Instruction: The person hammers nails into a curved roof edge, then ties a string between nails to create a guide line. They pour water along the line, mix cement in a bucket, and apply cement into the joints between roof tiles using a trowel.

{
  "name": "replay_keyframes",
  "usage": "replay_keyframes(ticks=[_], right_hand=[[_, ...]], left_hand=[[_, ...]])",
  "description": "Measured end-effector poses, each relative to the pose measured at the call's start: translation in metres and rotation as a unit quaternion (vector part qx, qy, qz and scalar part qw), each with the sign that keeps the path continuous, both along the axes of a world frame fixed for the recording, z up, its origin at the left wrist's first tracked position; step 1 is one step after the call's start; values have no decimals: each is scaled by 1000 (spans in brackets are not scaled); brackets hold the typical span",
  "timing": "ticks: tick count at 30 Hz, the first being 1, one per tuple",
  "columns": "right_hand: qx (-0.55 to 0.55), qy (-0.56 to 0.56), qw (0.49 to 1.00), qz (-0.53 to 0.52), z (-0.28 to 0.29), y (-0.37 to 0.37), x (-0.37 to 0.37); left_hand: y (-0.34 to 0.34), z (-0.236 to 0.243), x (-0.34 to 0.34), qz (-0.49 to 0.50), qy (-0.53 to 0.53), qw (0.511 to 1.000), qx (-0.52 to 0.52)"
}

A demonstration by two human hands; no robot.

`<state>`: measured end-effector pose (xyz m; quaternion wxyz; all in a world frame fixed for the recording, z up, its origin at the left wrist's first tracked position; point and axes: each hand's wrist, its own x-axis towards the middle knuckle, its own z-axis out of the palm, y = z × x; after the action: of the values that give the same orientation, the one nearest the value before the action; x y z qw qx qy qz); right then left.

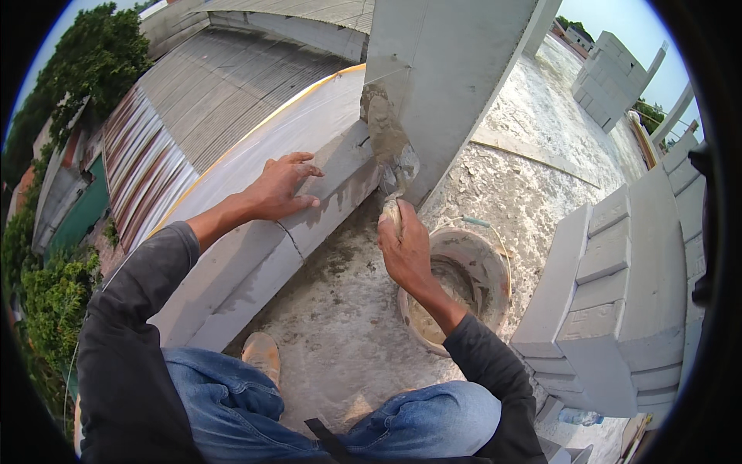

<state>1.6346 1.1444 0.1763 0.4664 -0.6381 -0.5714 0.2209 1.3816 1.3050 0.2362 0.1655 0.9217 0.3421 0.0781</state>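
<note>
My right hand (406, 251) is closed around the handle of a trowel (399, 172), whose blade is smeared with grey mortar. The blade lies at the joint where a low wall of pale blocks (224, 290) meets an upright grey panel (452, 77). Wet mortar (384, 124) runs in a strip up that joint. Over the top of the low wall, my left hand (280, 188) has its fingers spread and holds nothing; whether it touches the block I cannot tell. Just right of my right wrist stands a round bucket (501, 271) with a wire handle and mortar residue inside.
Stacked grey blocks (610, 286) rise close on my right, with a plastic bottle (580, 417) at their foot. Beyond the low wall's outer side are a lower corrugated roof (239, 77) and trees (93, 58). Rough mortar crumbs cover the floor (325, 363).
</note>
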Motion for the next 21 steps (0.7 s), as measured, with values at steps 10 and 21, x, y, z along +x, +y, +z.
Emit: replay_keyframes(ticks=[10, 21], right_hand=[[-120, -242, 961, -66, -94, 59, -52], [-209, -284, 930, 101, 1, -48, -30]], left_hand=[[-44, 14, -41, 86, -137, 984, -68], [-179, 18, -193, 364, -196, 910, 17]])
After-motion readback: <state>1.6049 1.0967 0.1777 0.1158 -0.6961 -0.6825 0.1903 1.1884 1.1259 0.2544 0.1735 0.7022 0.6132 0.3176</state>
